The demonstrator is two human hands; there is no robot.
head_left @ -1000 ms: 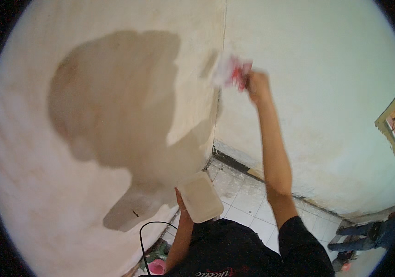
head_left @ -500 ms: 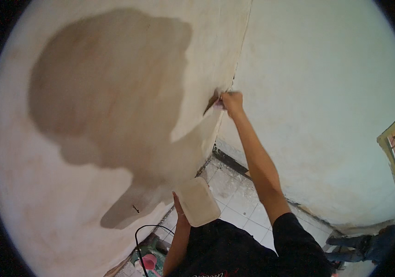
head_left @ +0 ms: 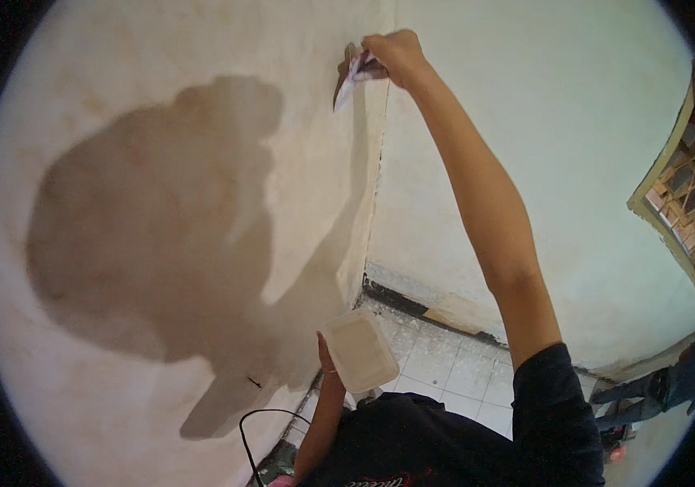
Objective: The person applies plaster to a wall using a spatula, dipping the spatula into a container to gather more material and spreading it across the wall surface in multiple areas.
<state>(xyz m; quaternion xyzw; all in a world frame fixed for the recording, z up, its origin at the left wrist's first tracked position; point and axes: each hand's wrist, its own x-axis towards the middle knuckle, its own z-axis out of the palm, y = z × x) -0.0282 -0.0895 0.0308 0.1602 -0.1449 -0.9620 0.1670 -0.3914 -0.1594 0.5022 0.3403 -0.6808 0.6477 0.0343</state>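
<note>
Raised stroke beside a wall corner, head view. The right hand is closed round the handle of the scraper, its fingers curled and partly hidden by the wrist; the blade, seen nearly edge-on, appears to meet the left wall just beside the corner. Compared with half a second earlier, the scraper stands higher on that wall and the right arm reaches farther up; the work in hand, as judged here, now falls on a higher strip of the same wall. The left hand, little changed in place, is clasped on the pale tub, with fingers along its left side and the rest out of sight behind it; whether the tub holds anything cannot be told. The shadow of the head sits lower in the view than before, as the camera also shifts. Writing: pale and red lettering crosses the front of the black shirt, cut off by the lower edge; no label is discernible on the scraper or tub
</note>
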